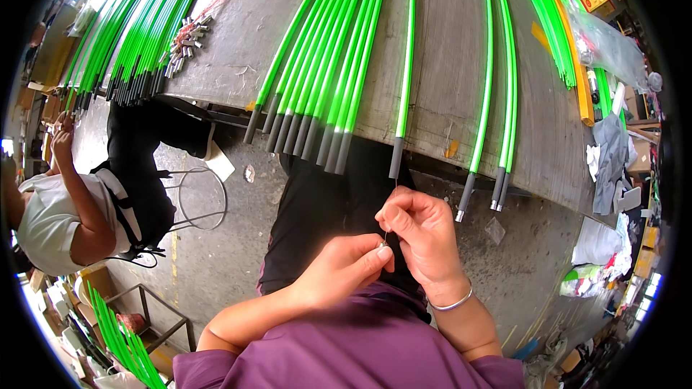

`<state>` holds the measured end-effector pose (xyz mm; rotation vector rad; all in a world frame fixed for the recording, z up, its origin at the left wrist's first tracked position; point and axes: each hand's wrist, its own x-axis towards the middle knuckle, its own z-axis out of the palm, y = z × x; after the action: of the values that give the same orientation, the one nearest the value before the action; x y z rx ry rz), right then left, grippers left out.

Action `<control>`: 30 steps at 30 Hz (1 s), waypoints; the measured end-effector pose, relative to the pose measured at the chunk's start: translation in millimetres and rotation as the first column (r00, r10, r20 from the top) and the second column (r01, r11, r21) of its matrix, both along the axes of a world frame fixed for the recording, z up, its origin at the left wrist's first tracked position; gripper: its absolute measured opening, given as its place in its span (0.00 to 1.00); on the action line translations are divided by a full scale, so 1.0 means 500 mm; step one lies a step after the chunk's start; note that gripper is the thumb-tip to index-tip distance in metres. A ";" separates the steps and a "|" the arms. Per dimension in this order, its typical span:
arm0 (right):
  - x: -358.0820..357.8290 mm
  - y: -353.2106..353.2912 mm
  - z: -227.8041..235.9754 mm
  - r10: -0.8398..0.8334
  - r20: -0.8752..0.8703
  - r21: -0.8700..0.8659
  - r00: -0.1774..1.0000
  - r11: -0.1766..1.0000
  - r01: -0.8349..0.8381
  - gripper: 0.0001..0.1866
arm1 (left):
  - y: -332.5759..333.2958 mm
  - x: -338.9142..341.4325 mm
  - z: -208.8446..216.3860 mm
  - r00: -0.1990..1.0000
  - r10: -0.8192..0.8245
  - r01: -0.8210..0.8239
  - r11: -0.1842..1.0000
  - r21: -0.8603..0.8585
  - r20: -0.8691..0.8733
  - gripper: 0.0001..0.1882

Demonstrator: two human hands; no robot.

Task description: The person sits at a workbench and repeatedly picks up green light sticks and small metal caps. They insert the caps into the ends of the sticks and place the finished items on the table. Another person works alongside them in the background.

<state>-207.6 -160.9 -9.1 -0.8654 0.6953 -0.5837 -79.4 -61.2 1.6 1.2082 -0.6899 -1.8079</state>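
Observation:
A thin cord (396, 184) runs down from the black end of a single green rod (406, 86) that overhangs the table edge. Just below that end, my right hand (425, 238) pinches the cord between thumb and fingers. My left hand (349, 266) is closed lower down, pinching a small piece at the cord's lower part; its shape is mostly hidden by the fingertips. To the left lies a row of several green rods (328, 50) with black ends. On the right, a green rod (484, 86) and two more beside it have shiny metal tips.
The grey table (447, 36) ends above my lap. A pile of small metal caps with reddish cords (189, 39) lies at the left, beside more green rods (148, 21). Another person (68, 216) sits there, near a round-topped stool (202, 198). Plastic bags (609, 43) lie far right.

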 end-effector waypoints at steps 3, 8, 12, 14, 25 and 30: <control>0.010 -0.010 -0.007 -0.028 0.043 0.117 0.999 0.993 0.023 0.05 | -0.009 -0.001 0.008 0.999 0.047 -0.048 0.998 -0.030 -0.012 0.16; 0.009 -0.018 0.013 0.000 0.021 0.214 1.000 0.977 -0.004 0.06 | -0.027 0.007 0.011 0.995 0.096 -0.097 0.995 -0.012 -0.032 0.18; 0.002 -0.010 0.014 0.019 0.022 0.165 1.000 0.986 -0.022 0.06 | -0.030 0.005 0.008 0.993 0.120 -0.120 0.992 -0.039 0.008 0.17; 0.011 -0.014 0.009 -0.034 0.048 0.155 0.998 0.988 0.026 0.06 | -0.033 0.005 0.004 0.992 0.117 -0.114 0.991 -0.065 0.050 0.17; 0.001 -0.010 -0.017 -0.022 0.101 0.059 0.995 0.998 0.017 0.05 | -0.028 0.009 0.018 0.960 0.077 -0.057 0.995 -0.083 0.269 0.18; 0.018 -0.019 0.008 -0.055 0.118 0.313 0.991 0.950 0.015 0.05 | -0.025 0.002 0.001 0.978 0.175 -0.173 0.984 -0.035 0.111 0.18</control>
<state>-198.8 -170.6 -5.2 -0.5181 0.6672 -0.5378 -78.3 -73.6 2.2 1.3209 -0.6474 -1.5918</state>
